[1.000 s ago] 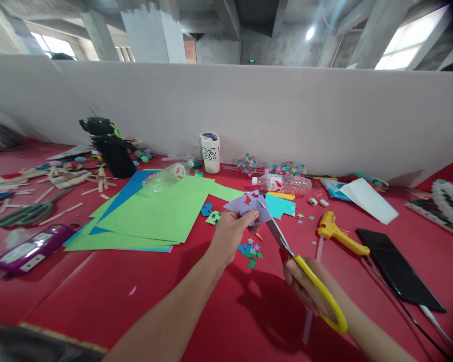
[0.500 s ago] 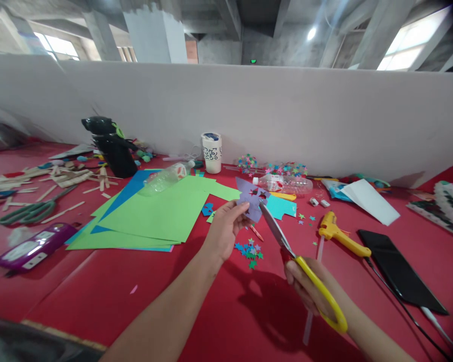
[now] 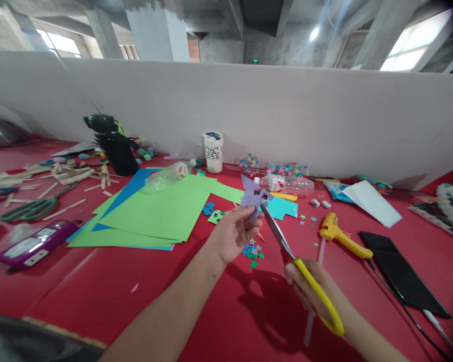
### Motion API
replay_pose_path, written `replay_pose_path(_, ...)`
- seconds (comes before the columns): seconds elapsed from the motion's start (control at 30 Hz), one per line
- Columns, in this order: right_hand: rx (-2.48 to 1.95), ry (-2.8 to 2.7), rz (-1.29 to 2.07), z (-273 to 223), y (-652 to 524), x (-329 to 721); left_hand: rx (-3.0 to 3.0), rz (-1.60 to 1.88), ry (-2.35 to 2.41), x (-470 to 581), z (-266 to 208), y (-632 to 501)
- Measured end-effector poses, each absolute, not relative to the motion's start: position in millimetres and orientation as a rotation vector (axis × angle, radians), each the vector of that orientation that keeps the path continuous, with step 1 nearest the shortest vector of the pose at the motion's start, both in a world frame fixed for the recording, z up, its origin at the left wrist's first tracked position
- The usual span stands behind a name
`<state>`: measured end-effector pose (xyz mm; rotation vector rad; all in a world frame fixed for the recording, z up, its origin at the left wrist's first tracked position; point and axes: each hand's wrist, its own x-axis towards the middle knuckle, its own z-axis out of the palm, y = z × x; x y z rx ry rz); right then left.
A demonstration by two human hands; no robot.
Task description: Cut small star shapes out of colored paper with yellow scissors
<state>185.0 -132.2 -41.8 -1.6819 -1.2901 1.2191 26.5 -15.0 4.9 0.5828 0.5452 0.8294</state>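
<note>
Pinched in the fingers of my left hand (image 3: 232, 232) is a piece of purple paper (image 3: 251, 198) with star-shaped holes cut in it. My right hand (image 3: 308, 281) grips a pair of yellow-handled scissors (image 3: 283, 240), its blades pointing up and left. The blade tips lie at the right edge of the paper; whether they are cutting it I cannot tell. Below the paper, a small heap of blue and green paper stars (image 3: 253, 252) rests on the red table (image 3: 196, 306).
Left of my hands lie green paper sheets (image 3: 154, 211), green-handled scissors (image 3: 41, 207) and a purple tool (image 3: 38, 246). A black bottle (image 3: 115, 151) and white tumbler (image 3: 213, 153) stand behind. At right are a yellow glue gun (image 3: 343, 239), a black tablet (image 3: 400, 271) and a plastic bottle (image 3: 287, 184).
The purple paper has turned and shifted slightly right in my left hand, whose fingers have changed their hold. The scissors have stayed almost in place, their blades looking a little closer together.
</note>
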Motion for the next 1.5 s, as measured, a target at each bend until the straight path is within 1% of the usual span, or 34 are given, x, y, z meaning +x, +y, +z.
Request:
replay_pose_path(0.1,-1.682,-1.324,1.180,-39.5,-132.1,183.7,0.533,0.828,0.466,28.5,2.1,-14.0)
replay_pose_path(0.2,-1.689,-1.346,1.144,-36.6,-132.8,181.4,0.597,0.912,0.437,30.6,0.3,-13.2)
replay_pose_path(0.47,-1.735,-1.303,1.178,-38.3,-134.2,181.8,0.923,1.042,0.572,26.9,5.9,-14.9)
replay_pose_path(0.57,-1.711,-1.324,1.196,-38.2,-133.5,183.1,0.976,1.015,0.574,25.8,6.8,-14.9)
replay_pose_path(0.8,-1.682,-1.311,1.233,-38.5,-131.6,184.8,0.803,0.982,0.493,25.4,2.5,-11.5)
replay_pose_path(1.07,-1.653,-1.307,1.273,-38.5,-132.1,186.9,0.785,0.997,0.502,25.7,5.3,-13.8)
replay_pose_path(1.23,-1.650,-1.351,1.247,-37.5,-133.6,191.5,0.999,1.032,0.620,22.7,12.8,-12.5)
replay_pose_path(1.33,-1.670,-1.408,1.205,-35.5,-134.2,194.2,1.129,0.981,0.687,18.8,17.8,-11.1)
replay_pose_path(1.5,-1.668,-1.449,1.226,-34.3,-134.5,196.5,1.219,0.959,0.720,15.6,21.4,-11.4)
